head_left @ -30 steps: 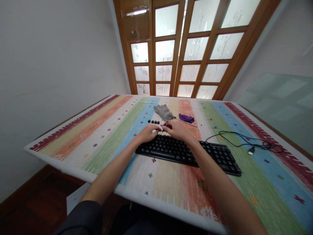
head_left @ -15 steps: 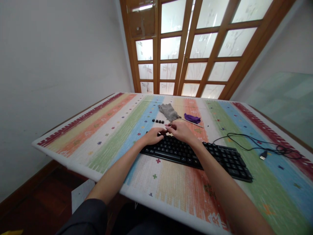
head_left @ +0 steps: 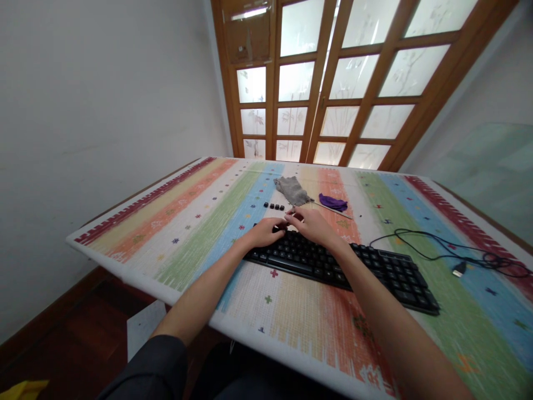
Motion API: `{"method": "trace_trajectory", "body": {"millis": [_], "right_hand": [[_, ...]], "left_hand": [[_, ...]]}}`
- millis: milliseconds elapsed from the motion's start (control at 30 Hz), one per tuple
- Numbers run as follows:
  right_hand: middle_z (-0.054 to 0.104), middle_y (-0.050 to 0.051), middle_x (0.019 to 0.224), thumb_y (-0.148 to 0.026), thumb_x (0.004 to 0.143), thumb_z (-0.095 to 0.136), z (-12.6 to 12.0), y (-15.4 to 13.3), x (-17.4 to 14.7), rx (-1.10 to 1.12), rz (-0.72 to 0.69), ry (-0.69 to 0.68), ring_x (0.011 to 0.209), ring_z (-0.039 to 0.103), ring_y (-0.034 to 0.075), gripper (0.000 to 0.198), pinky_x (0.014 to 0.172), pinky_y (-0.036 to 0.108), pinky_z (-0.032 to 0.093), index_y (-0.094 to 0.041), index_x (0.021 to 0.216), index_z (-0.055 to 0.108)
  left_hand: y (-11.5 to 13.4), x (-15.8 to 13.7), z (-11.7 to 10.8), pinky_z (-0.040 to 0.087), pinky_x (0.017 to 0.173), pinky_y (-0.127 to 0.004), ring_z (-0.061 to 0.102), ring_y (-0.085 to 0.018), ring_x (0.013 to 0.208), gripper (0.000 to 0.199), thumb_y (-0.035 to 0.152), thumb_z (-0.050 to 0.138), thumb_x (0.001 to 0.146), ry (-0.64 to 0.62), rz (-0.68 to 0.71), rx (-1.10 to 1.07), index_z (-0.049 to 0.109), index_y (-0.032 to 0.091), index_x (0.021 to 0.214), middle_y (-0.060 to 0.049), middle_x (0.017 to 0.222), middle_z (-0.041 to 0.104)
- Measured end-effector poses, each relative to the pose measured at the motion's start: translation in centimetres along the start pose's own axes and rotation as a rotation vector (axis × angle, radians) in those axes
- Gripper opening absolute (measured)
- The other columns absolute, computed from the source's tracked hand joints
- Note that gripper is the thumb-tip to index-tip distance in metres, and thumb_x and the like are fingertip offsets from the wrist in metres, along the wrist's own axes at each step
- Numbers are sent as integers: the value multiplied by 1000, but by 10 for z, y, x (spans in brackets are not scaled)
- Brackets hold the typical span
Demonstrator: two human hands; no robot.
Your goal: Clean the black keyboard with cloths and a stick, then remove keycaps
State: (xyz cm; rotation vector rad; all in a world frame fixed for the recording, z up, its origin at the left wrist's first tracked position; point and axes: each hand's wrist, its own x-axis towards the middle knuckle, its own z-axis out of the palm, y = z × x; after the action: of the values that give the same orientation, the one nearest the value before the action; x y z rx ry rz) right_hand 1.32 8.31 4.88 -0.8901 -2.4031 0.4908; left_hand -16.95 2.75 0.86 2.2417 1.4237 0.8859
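Note:
A black computer keyboard [head_left: 287, 263] lies slightly slanted on the patterned tablecloth. My left hand [head_left: 267, 231] is at its upper left, fingers curled at the far edge and thumb on the keys. Close beside it, my right hand [head_left: 311, 223] bends over the top row, with thumb and index finger pinched together. Whatever lies in that pinch is too small to make out. Several loose black keycaps [head_left: 274, 206] stand in a row just beyond the left hand. Part of the keyboard is hidden under my right forearm.
Beyond the hands lie a grey cloth [head_left: 292, 190], a purple cloth [head_left: 333, 202] and a thin rod [head_left: 338, 212]. The keyboard's black cable [head_left: 433, 238] coils at the right, its USB plug [head_left: 459, 269] on the tablecloth [head_left: 245, 311]. The table's near edge is in front of me.
The whole view has shifted slightly, so everything appears a little farther right. My hands stay at the keyboard's top edge, with only small finger movement.

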Motion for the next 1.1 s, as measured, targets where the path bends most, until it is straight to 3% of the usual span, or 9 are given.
{"method": "trace_trajectory", "body": {"millis": [200,633,867,1100], "right_hand": [[75,7,82,-31,96,49,8,10,2,120,8,40,78,67,20,22,70,26,44,-19,81,61],[72,7,80,-33,97,45,23,4,5,81,99,157,76,65,21,26,69,27,42,-20,78,58],[71,7,72,-36,98,43,27,20,6,193,291,185,68,64,19,32,67,28,44,-20,74,58],[72,7,75,-34,97,45,17,18,7,176,176,187,71,65,19,31,68,27,44,-21,71,55]], "left_hand": [[-1,-1,0,52,92,-34,69,-20,97,24,16,57,88,-5,-6,-20,66,14,110,-8,104,75],[-1,-2,0,53,92,-34,70,-20,97,26,16,56,90,0,-21,-49,68,14,113,-9,107,75],[0,-1,0,52,96,-37,70,-21,101,26,19,60,89,19,-55,-85,70,13,113,-12,111,74],[-8,2,2,57,87,-34,71,-19,93,23,18,67,83,121,-102,-175,73,16,105,-8,106,76]]}}
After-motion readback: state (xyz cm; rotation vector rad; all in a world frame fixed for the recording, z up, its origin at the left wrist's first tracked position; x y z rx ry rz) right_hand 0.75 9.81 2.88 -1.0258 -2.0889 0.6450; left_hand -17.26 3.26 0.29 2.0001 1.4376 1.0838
